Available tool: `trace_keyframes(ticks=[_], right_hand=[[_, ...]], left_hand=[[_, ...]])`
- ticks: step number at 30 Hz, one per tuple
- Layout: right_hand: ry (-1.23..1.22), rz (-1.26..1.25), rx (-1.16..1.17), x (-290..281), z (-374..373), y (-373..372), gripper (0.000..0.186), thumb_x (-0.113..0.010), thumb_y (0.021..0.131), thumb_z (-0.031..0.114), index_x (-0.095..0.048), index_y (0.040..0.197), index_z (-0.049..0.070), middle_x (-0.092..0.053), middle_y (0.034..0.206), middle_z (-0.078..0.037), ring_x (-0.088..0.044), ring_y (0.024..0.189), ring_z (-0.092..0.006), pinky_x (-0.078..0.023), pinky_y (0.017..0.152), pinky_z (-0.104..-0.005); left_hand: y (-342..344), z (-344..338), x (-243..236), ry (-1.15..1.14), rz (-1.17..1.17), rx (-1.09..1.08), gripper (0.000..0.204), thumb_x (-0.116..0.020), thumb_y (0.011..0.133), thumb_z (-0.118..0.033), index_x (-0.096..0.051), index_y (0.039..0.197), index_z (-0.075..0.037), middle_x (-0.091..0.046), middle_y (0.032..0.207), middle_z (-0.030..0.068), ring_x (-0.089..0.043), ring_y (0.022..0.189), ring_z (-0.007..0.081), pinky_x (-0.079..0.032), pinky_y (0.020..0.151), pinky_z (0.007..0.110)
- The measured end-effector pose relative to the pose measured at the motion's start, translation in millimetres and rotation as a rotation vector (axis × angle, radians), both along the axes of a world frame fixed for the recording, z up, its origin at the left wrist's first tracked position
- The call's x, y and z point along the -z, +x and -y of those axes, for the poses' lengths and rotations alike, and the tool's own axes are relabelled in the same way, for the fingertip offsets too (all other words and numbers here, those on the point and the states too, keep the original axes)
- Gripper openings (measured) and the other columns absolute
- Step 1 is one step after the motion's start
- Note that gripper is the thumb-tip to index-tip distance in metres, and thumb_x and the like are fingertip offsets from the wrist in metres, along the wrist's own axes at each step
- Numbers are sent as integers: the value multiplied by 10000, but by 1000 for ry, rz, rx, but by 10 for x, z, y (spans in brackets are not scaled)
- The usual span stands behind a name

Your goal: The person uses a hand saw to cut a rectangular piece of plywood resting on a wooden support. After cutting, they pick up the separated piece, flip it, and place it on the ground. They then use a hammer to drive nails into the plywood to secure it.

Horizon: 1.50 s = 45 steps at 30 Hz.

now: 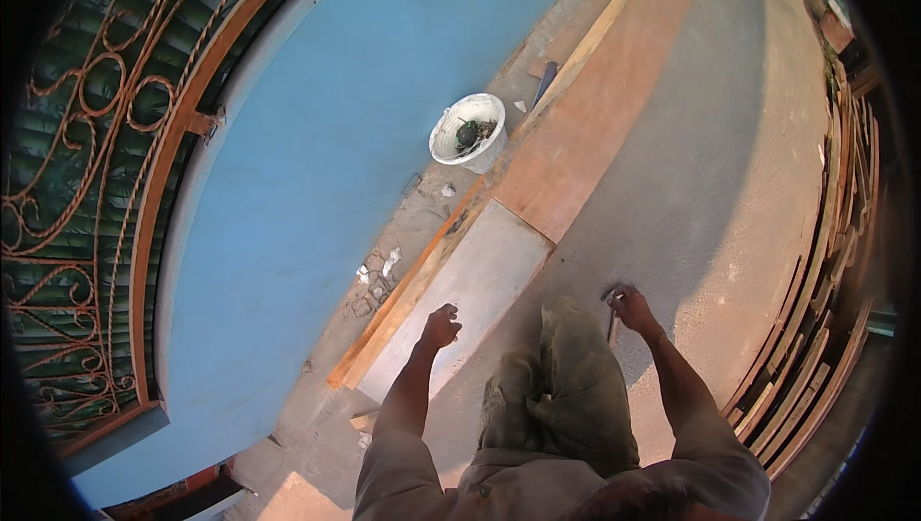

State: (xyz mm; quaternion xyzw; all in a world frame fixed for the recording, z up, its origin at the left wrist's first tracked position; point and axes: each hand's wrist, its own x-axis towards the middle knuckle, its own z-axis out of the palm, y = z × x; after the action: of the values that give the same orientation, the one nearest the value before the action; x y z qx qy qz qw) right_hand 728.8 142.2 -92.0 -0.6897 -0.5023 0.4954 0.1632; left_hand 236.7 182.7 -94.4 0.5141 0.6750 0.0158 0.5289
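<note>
My right hand (pixel 630 308) is closed around what looks like a hammer (pixel 612 329), with a dark head and a thin wooden handle, over the concrete floor beside my right knee. To the left, my left hand (pixel 441 326) is above a pale grey board (pixel 494 257). Its fingers are loosely bent with a gap between them, and nothing shows in them. Alongside the pale board runs a long timber strip (pixel 403 319). Beyond its far end lies a reddish-brown panel (pixel 566 152), edge to edge with it.
A white bucket (pixel 494 149) with dark contents stands between the timber and the blue wall (pixel 317 128). A dark blue object (pixel 546 82) lies near it. Rubble (pixel 379 276) lines the wall's foot. Stacked planks (pixel 801 367) are at the right; a rusty metal grille (pixel 106 137) is at the left.
</note>
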Motion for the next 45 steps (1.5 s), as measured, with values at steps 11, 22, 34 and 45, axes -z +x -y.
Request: trace_keyframes(ticks=[11, 22, 34, 45], right_hand=[[1138, -332, -101, -6075, -2027, -625, 466, -724, 867, 193, -559, 1229, -49, -625, 1002, -116, -618, 827, -154, -518, 727, -268], [322, 163, -399, -4167, -1197, -1529, 371, -692, 858, 204, -543, 1136, 11, -616, 963, -197, -652, 816, -356, -533, 666, -438], [-265, -126, 256, -3175, -68, -432, 481, -609, 914, 379, -544, 1230, 21, -660, 991, -188, -661, 898, -293, -530, 707, -401], [-1199, -576, 1130, -3132, 1771, -1916, 570, -502, 963, 465, -502, 1332, 30, -648, 1123, -213, -641, 986, -338, -511, 840, -428]], left_hand=[[-244, 1611, -863, 13, -146, 295, 536, -745, 765, -414, -647, 1118, -24, -663, 1144, 170, -626, 1079, 328, -494, 937, 399], [470, 1345, -2287, -393, -34, 73, 1021, -708, 736, -617, -384, 1400, 87, -556, 1272, 307, -540, 1219, 388, -435, 1018, 446], [-142, 17, -3107, -10, -387, -333, 869, -647, 843, -532, -380, 1414, 66, -420, 1435, 277, -392, 1350, 395, -314, 1121, 444], [9, -2315, -3286, 401, -64, -345, 459, -706, 869, -297, -603, 1156, 47, -685, 1048, 191, -672, 986, 268, -522, 853, 369]])
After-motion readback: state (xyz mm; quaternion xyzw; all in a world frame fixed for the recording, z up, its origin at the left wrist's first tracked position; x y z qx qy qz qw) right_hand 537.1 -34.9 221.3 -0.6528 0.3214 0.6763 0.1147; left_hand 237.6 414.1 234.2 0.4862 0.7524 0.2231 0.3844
